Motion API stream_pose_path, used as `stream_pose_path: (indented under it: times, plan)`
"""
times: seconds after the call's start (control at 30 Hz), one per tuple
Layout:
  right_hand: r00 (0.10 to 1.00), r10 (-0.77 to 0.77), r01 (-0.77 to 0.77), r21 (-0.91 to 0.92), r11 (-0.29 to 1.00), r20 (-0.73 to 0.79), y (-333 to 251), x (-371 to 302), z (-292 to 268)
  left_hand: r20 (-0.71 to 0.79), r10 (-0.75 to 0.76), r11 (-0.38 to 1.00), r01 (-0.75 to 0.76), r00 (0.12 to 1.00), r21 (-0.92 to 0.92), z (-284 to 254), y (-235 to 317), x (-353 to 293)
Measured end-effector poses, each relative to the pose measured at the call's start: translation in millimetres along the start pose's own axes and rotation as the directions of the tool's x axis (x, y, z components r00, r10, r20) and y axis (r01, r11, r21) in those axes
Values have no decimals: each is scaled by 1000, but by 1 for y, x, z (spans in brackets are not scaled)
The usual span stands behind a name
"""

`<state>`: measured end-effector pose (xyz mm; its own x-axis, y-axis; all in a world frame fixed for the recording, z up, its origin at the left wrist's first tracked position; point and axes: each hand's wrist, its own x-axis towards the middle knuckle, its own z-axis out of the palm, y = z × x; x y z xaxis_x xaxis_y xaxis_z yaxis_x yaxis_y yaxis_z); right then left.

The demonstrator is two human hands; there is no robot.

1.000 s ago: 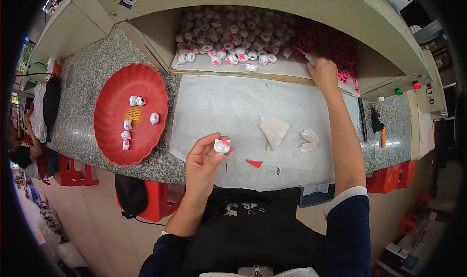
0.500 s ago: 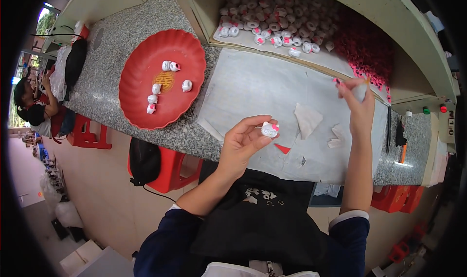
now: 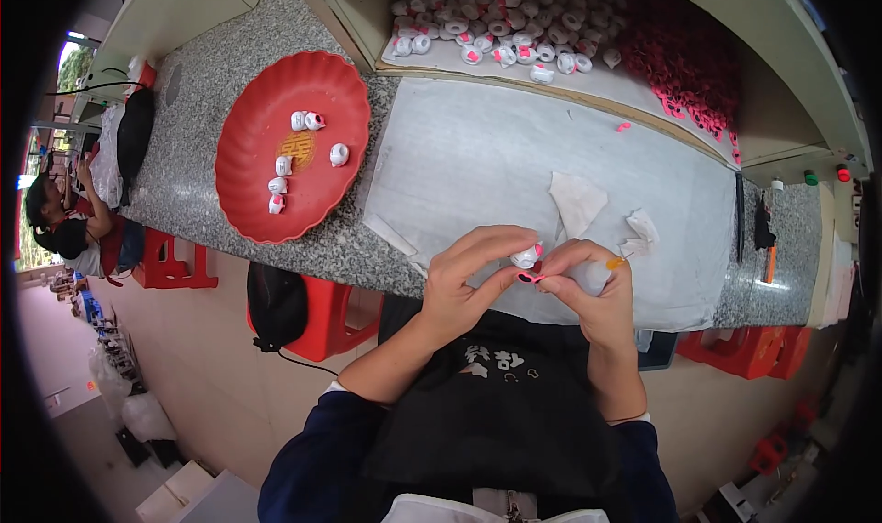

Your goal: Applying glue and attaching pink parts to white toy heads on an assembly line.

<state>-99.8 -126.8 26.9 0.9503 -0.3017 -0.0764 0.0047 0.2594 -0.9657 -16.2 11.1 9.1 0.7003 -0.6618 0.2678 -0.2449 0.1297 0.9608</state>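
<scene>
Over the white paper sheet's [image 3: 459, 155] near edge, the left hand [image 3: 455, 279] pinches a small, rounded white piece [image 3: 526, 257]; the right hand [image 3: 603, 307] pinches a tiny pink-and-black piece [image 3: 529, 278] beside it, a translucent, amber-tipped bottle [image 3: 592, 276] tucked in its curl, apparently freeing fingertips.

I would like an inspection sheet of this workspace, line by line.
Surface: grey speckled counter, with white sheet over its middle part.
Work pieces: white animal-head piece; pink-and-black piece between both hands.
Clutter: white scrap and crumpled scrap, both on the sheet.
Fingers: left hand grips the animal-head piece; right hand holds translucent bottle with yellow tip.
Cables: thin black cord beside black bag, on the left.
Surroundings: red dish with white pieces; heaped shelf; another person far left.
</scene>
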Motion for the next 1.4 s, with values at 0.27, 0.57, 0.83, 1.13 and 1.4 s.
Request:
stream_pose_path:
  times: [0.27, 0.57, 0.83, 1.13, 1.4]
  plan:
    - [1000, -10, 10, -1, 1000, -16, 6, 2, -4, 34, 11, 1000, -11, 999, -12, 0, 1, 0]
    - [985, -138, 140, 16, 990, -107, 17, -2, 5, 31, -198, 811, 182, 980, -555, 3, -1, -4]
    - [1000, -8, 10, 88, 996, -27, 15, -4, 13, 61, -179, 791, 181, 982, -584, 3, -1, -6]
    - [999, -10, 13, 93, 996, -36, 9, -8, 13, 147, -189, 743, 239, 971, -625, 1, -2, -9]
    - [997, 55, -44, 189, 981, -57, 11, -10, 12, 166, -137, 709, 213, 977, -673, 0, -11, -12]
